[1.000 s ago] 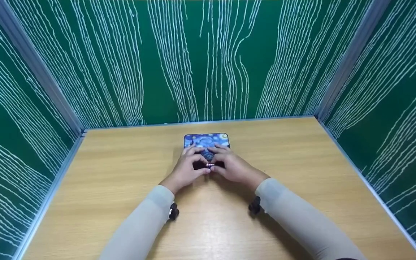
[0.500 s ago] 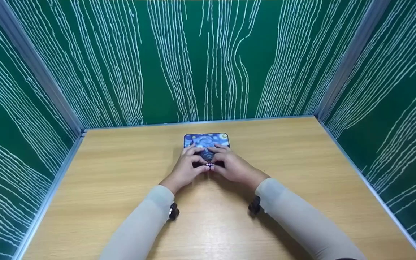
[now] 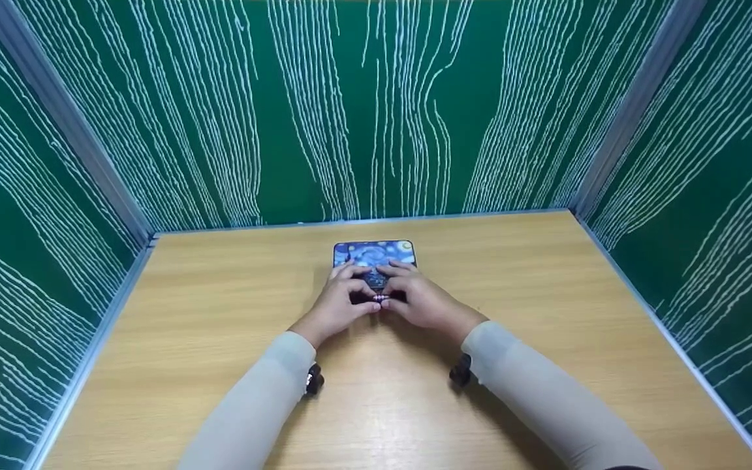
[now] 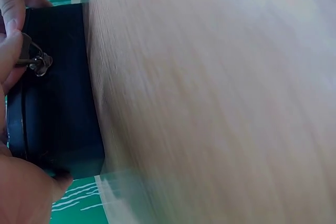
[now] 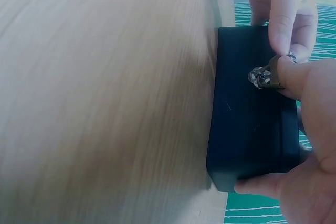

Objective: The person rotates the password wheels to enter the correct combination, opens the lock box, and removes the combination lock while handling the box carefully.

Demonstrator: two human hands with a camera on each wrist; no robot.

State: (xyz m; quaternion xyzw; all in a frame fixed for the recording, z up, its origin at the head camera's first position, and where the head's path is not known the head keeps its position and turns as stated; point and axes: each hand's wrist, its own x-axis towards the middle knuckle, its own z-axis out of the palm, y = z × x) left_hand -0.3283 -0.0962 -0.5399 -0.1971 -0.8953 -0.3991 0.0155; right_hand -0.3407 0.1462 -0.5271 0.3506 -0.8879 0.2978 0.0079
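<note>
A dark box with a blue swirling painted picture on its lid stands on the table. From its front latch hangs a small brass-coloured padlock, with striped bands showing between the fingertips in the head view. My left hand pinches one end of the padlock between thumb and forefinger, its other fingers over the lid. On the opposite end, the thumb and forefinger of my right hand grip the padlock, while other fingers rest along the box's top and side. The fingertips cover much of the padlock body.
The wooden table spreads around the box. Green panels with white wavy lines rise behind it and along both sides, joined by metal corner posts. A small dark device sits at each wrist.
The left thumb tip drew back slightly on the padlock half a second ago and is forward again now. Box, right hand and both arms have stayed practically in place.
</note>
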